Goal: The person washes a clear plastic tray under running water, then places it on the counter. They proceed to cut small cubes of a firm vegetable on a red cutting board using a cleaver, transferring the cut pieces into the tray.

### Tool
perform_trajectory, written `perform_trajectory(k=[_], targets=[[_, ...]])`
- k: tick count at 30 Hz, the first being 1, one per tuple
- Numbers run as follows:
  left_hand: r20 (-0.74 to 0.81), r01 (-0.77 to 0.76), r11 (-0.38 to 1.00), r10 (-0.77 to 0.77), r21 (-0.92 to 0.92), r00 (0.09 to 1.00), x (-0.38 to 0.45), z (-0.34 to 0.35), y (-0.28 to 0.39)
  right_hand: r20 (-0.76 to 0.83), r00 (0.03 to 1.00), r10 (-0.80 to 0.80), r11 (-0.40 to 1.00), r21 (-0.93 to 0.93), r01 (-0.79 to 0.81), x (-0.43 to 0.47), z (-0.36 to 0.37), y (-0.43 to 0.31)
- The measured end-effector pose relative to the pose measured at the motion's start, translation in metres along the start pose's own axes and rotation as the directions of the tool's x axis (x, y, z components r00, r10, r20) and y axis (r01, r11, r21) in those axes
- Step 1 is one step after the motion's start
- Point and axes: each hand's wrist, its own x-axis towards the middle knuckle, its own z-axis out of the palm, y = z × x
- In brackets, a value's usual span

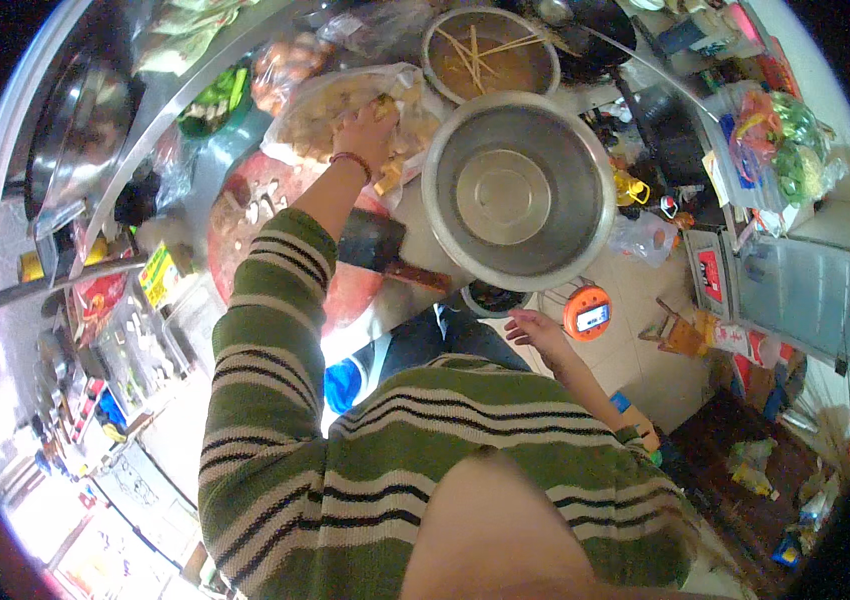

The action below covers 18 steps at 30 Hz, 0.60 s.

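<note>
My left hand [363, 133] reaches into a clear plastic bag [419, 73] of yellowish-brown food pieces [312, 124]. Its fingertips touch pieces at the bag's right side; whether they grip one is hard to tell. Beneath that forearm, a cleaver [371, 238] with a wooden handle lies on a round reddish chopping board [353, 304], beside pale chopped bits [266, 201]. A large metal basin [518, 187], with no food visible in it, stands right of the bag. My right hand [539, 334] hangs below the basin with loosely bent fingers, holding nothing.
Behind the basin, a metal pot [440, 71] holds brownish liquid and several chopsticks or sticks [473, 56]. Green vegetables [218, 101] sit at the back left. An orange round device with a display [587, 313] is near my right hand. A yellow oil bottle [629, 189] stands to the right.
</note>
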Motion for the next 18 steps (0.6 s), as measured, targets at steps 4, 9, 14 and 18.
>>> perform_trajectory(k=[4, 9, 14, 18], targets=[[-0.073, 0.172, 0.955, -0.195, -0.240, 0.978, -0.040, -0.039, 0.012, 0.073, 0.997, -0.009, 0.997, -0.081, 0.015, 0.011, 0.000, 0.001], [-0.191, 0.290, 0.814, -0.432, -0.503, 0.881, -0.135, -0.013, -0.031, 0.238, 0.971, -0.015, 0.970, -0.233, 0.072, 0.029, 0.029, -0.009], [0.069, 0.492, 0.631, -0.571, -0.600, 0.818, -0.244, 0.061, -0.070, 0.369, 0.878, -0.305, 0.736, -0.494, 0.464, 0.066, 0.083, -0.007], [0.066, 0.545, 0.744, -0.567, -0.386, 0.821, -0.279, 0.087, -0.068, 0.497, 0.646, -0.580, 0.107, -0.739, 0.665, 0.080, 0.145, -0.049]])
